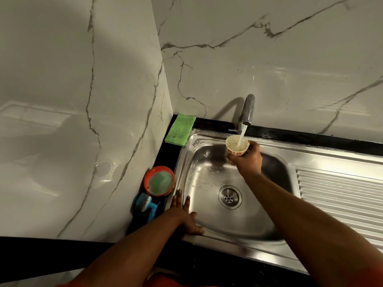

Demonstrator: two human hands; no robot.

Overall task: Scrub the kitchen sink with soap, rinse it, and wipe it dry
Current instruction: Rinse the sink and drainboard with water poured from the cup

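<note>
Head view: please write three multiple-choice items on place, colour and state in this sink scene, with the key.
1. Where is the cloth? A) in the basin B) on the counter at the sink's back left corner C) on the drainboard
2. What colour is the brush? A) blue B) yellow C) white
3. The tap is: A) off B) running into the cup C) dripping onto a plate
1 B, it lies there on the black surface; 2 A, its body is blue; 3 B, the stream falls into the cup in the right hand.
</note>
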